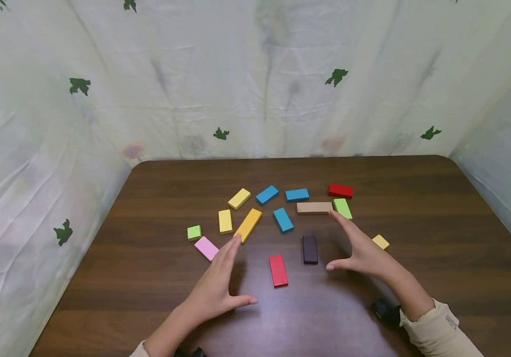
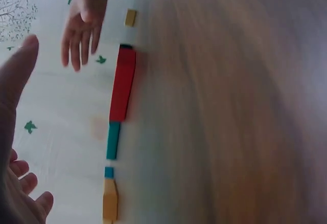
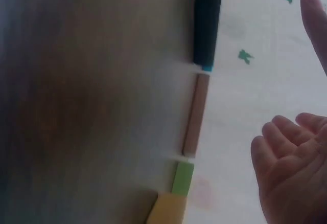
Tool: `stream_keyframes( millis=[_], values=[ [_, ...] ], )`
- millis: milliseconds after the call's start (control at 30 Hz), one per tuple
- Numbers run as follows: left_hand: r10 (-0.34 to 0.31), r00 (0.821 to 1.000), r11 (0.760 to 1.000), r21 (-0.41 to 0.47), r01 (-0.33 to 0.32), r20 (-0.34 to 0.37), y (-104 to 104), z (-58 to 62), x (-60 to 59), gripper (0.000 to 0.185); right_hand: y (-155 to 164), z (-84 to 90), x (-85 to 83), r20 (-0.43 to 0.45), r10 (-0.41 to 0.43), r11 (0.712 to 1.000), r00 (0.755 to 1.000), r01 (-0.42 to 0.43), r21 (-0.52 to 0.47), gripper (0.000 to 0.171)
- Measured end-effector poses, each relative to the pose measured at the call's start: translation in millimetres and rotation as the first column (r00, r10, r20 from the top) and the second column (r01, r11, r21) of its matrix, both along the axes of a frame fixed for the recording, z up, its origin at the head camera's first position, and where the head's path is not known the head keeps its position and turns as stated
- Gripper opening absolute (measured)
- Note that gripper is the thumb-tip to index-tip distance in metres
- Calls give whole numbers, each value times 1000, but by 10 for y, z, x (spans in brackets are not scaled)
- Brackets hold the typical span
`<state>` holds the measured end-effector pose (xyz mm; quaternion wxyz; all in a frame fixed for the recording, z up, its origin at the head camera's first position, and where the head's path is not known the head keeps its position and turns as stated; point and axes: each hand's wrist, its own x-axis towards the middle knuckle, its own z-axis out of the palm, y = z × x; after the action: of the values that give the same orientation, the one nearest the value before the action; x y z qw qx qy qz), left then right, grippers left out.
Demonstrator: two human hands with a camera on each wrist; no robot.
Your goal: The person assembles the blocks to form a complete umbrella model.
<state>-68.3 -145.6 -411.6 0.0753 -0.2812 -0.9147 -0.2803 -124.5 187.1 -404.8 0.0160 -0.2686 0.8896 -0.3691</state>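
Both hands are released and hold nothing: the left hand (image 1: 219, 282) and the right hand (image 1: 362, 250) stand on edge on the dark wooden table (image 1: 438, 238), palms facing each other, fingers straight. Between them lie the red block (image 1: 278, 270) and, just beyond it, the dark purple block (image 1: 310, 249), both flat with their long axes pointing away from the person. Farther off, the other coloured blocks lie in a loose arc, the tan block (image 1: 314, 208) lying crosswise near the right fingertips (image 1: 333, 214).
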Motion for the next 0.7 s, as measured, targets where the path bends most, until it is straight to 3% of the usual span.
stream_keyframes(
  millis=[233,400,700],
  values=[
    [-4,995,999,38,0,103,139,-93,12,100,-87,-69,25,47,23,1000,999,-24,8,100],
    [-24,990,999,49,18,138,217,-174,1,93,-117,-143,20,50,41,999,998,-42,8,93],
    [25,978,1000,7,-27,208,347,-286,2,84,-169,-314,10,62,27,999,998,-29,28,82]
  ],
)
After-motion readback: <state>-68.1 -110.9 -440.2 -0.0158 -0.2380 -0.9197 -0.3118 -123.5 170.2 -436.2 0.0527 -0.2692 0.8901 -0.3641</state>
